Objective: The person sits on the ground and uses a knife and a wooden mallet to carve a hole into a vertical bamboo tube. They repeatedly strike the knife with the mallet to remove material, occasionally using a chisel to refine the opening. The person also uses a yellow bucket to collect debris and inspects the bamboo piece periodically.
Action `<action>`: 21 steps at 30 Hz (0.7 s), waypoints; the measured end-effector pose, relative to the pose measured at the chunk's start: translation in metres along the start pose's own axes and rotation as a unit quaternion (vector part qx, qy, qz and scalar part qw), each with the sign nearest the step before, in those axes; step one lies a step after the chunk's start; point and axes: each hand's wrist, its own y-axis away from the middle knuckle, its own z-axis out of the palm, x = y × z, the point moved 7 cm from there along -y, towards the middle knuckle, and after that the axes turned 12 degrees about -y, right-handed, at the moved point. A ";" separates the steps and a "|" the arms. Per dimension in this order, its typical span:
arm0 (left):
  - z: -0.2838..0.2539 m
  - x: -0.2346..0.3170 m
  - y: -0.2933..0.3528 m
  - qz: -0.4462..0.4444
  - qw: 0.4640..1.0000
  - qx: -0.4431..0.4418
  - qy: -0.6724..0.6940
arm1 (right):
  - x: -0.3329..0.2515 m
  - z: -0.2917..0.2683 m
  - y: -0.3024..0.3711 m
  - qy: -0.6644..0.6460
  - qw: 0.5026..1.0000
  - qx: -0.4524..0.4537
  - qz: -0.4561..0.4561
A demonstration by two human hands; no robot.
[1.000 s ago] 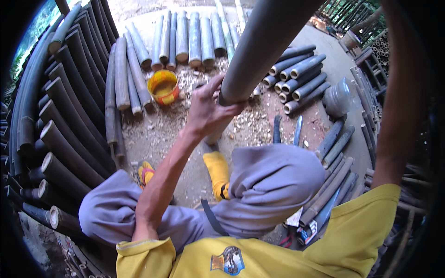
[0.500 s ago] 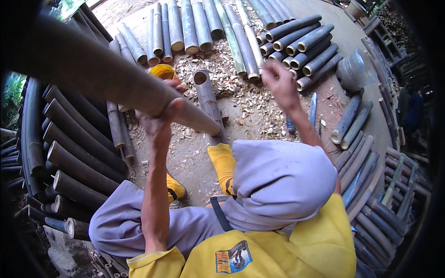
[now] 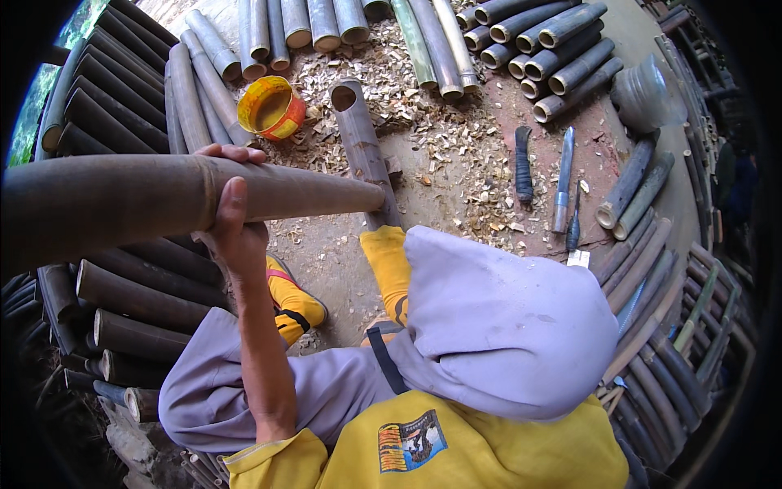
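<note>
My left hand (image 3: 236,216) is wrapped round a long brown bamboo pole (image 3: 305,189), thumb on top, near a node ring. The pole slants across from the left edge, and its right end meets a bamboo post (image 3: 362,138) with an open upper end. That post runs down to my yellow-socked leg (image 3: 384,253). Out of view is my right hand. On the right, a dark-wrapped tool (image 3: 523,167), a bluish blade-like tool (image 3: 564,175) and a thin dark pointed tool (image 3: 574,224) lie on the ground.
A yellow and red tub (image 3: 289,125) holding brownish liquid stands beyond my left hand. Pale wood chips (image 3: 423,147) litter the ground. Cut bamboo tubes (image 3: 562,61) are stacked at far right, with more bamboo (image 3: 138,314) at left. A clear plastic vessel (image 3: 648,98) stands at right.
My right hand has left the view. The pole has swung lower at its left end, nearer to level, with my left hand still round it. The view has shifted, showing more tools.
</note>
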 end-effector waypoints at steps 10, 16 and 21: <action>0.084 0.006 -0.001 0.001 0.993 -0.112 0.030 | 0.048 0.037 0.053 -0.056 0.994 -0.086 0.042; 0.105 0.009 0.000 -0.026 0.989 -0.147 -0.020 | 0.116 0.060 0.094 -0.155 0.976 -0.013 0.155; 0.103 0.012 0.000 -0.019 0.985 -0.168 -0.037 | 0.177 0.078 0.116 -0.238 0.938 0.065 0.244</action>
